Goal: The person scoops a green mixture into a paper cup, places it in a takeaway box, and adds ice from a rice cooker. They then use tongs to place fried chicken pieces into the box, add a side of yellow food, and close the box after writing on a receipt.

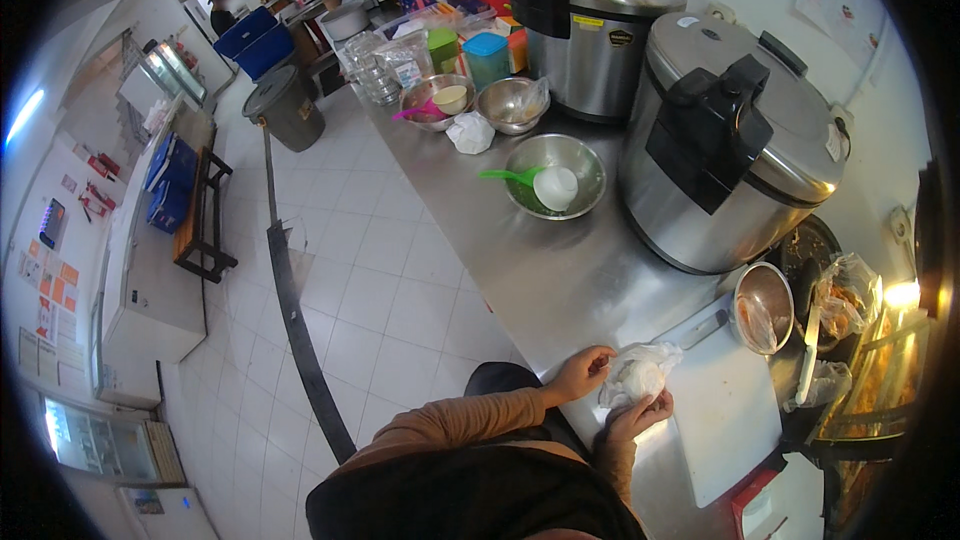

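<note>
Dark clothing (440, 495) and brown sleeve (450, 423) of the person come nearest, at the edge of the steel counter (525, 275). Thin plastic bag (638, 378) w/ white, lumpy content is between both hands, just left of the cutting board (730, 415). R hand (640, 416) has thumb and fingers closed on the near side of this bag. L hand (583, 375) has fingertips drawn close together at its left edge; whether they pinch the plastic, I cannot tell.

To handle it well, I think, one should hold softly, w/ finger pads and not nails, bec. such thin plastic may tear. Better also to keep the content low, and all of it over the counter, not over the tile floor (400, 300).

At the far end of the board lies a flat blade, prob. a knife (703, 329), w/ a steel bowl (768, 285) just beside; these limit reaching far right. Farther stand the near rice cooker (735, 140) and far rice cooker (610, 35). Left of the near one: wide bowl (535, 152) w/ green spoon (510, 176) and white cup (555, 187).
</note>
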Action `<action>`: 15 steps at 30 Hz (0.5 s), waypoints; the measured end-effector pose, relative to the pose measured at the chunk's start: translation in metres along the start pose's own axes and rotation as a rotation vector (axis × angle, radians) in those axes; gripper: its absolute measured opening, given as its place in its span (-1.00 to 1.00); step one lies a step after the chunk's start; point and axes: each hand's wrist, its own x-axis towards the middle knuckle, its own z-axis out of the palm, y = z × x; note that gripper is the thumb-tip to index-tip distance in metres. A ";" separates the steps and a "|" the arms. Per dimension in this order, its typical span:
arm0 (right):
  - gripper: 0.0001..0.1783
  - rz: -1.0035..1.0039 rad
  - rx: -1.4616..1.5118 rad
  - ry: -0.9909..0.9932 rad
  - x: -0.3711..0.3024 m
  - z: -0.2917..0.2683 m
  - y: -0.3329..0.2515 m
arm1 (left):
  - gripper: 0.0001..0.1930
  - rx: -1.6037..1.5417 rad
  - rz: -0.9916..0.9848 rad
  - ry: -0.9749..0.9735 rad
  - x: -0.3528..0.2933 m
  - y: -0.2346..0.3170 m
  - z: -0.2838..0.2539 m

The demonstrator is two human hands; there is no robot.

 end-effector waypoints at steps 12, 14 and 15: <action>-0.62 0.027 0.053 0.017 -0.001 -0.003 0.008 | -0.84 0.074 0.015 -0.049 0.001 0.004 -0.002; -0.62 0.019 0.059 0.017 0.001 -0.002 0.008 | -0.85 0.031 0.058 -0.020 0.001 0.000 0.000; -0.63 0.017 0.064 0.014 0.001 -0.001 0.008 | -0.85 0.033 0.048 -0.024 0.001 0.001 -0.001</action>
